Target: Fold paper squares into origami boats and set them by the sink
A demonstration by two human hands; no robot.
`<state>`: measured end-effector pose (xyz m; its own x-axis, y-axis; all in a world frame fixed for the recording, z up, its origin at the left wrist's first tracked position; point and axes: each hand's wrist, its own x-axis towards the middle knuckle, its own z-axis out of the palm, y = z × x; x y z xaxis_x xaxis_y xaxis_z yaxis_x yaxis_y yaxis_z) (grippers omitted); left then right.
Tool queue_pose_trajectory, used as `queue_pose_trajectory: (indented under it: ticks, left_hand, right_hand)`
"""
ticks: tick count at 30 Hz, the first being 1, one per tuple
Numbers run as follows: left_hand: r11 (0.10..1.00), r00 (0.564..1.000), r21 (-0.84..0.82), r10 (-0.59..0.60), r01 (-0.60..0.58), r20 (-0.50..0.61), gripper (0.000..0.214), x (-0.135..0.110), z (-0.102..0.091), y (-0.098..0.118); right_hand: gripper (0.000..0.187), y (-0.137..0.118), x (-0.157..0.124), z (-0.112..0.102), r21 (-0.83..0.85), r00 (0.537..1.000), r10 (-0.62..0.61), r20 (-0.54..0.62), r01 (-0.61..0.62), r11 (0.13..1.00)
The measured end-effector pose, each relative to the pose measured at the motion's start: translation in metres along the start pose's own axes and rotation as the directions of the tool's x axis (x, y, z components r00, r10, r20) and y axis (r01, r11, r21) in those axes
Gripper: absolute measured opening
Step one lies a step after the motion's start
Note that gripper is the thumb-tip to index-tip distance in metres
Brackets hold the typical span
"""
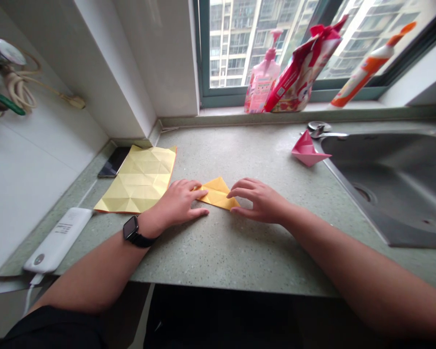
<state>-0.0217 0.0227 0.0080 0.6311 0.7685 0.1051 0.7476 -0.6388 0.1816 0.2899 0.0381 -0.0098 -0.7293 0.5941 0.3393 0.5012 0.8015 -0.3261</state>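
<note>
A small folded yellow-orange paper [218,194] lies on the speckled counter, creased and roughly triangular with its peak pointing away from me. My left hand [179,201] rests at its left end, fingers stretched out over the paper and the thumb apart on the counter side. My right hand [257,199] is curled around the right corner, fingertips on the paper and thumb at its lower edge. The fingers cover both ends of the paper. Left of it is a larger creased yellow sheet [141,177] with an orange edge, close beside my left hand.
A pink folded paper boat [308,150] stands by the steel sink [385,184] on the right. A phone [114,162] and a white power bank [60,240] with a cable lie left. Along the windowsill are a pink pump bottle [262,80], a red bag [301,72] and an orange-white bottle [366,72].
</note>
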Motion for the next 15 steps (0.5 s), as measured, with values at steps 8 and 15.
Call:
queue_pose_trajectory:
  ticks: [8, 15]
  left_hand:
    - [0.995, 0.997, 0.068, -0.068, 0.071, -0.044, 0.040, 0.000, 0.001, 0.006]
    - [0.998, 0.989, -0.010, -0.056, 0.055, -0.137, 0.049, 0.002, 0.007, 0.002]
  right_hand:
    - [0.033, 0.010, -0.004, 0.001, -0.102, 0.992, 0.105, 0.066, -0.098, 0.990]
    - [0.022, 0.013, -0.004, 0.007, -0.139, 0.994, 0.111, 0.017, -0.108, 0.984]
